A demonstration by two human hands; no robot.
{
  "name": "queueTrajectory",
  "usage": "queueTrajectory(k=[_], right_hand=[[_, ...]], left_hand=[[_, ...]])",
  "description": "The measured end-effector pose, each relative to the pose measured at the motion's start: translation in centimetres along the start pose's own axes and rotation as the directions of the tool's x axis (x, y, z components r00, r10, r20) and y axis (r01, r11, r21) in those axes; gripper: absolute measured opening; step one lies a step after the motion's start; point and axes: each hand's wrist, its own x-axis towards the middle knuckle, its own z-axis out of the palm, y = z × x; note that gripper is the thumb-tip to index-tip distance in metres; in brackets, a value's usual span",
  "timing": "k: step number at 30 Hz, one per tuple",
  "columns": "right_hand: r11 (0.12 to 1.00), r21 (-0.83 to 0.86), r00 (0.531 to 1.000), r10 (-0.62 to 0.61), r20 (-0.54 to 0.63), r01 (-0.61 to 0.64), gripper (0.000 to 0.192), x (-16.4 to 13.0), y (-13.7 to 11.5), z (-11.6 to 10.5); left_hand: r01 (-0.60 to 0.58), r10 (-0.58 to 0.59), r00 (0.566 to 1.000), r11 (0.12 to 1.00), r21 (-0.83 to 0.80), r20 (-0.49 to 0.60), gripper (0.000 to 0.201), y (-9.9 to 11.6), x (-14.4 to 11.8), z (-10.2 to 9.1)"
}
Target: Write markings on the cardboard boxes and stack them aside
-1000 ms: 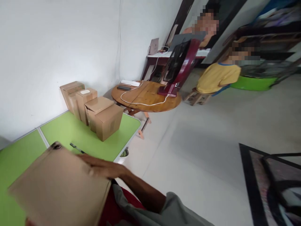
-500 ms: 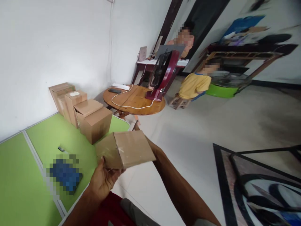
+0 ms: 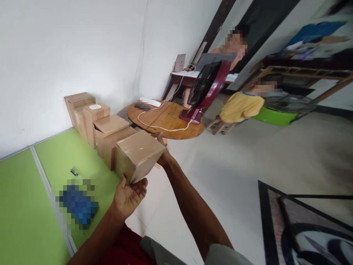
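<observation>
A cardboard box (image 3: 141, 147) is between my two hands at the near end of a row of cardboard boxes. My left hand (image 3: 130, 195) supports its near lower corner, thumb against the side and fingers partly under it. At the far right side, my right hand (image 3: 163, 154) grips the same box, with most of its fingers hidden behind the cardboard. Right behind the held box stands another brown box (image 3: 117, 141); whether the two touch I cannot tell. The row runs back along the green table (image 3: 16, 191) to a box (image 3: 79, 99) by the wall.
A blurred-out blue object (image 3: 78, 204) and a small black-and-white item (image 3: 74, 172) lie on the green table. Beyond it, a round wooden table (image 3: 165, 117) carries a red fan (image 3: 209, 88) and a white cable. Two people sit farther back. A black-framed piece (image 3: 303, 228) stands at right.
The box in my hands has moved left and away from me, up to the end of the row. It now covers part of the nearest box. The view has shifted slightly.
</observation>
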Motion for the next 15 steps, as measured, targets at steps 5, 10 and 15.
queueTrajectory(k=[5,10,15], right_hand=[[0.997,-0.082,0.973,-0.010,-0.232,-0.010,0.092,-3.5,2.7,-3.2],[0.988,-0.149,0.904,-0.034,-0.426,-0.033,0.089,-7.4,6.8,-4.2],[0.973,-0.221,0.869,-0.058,-0.491,-0.060,0.084,-13.2,11.0,-2.0]], left_hand=[[0.059,-0.057,0.998,0.994,0.096,-0.021,0.062,-0.6,-1.8,-2.0],[0.067,-0.064,0.998,0.958,0.280,-0.022,0.042,-1.3,-3.5,-3.6],[-0.154,0.200,0.978,0.879,0.452,-0.055,0.040,0.2,-8.6,-5.7]])
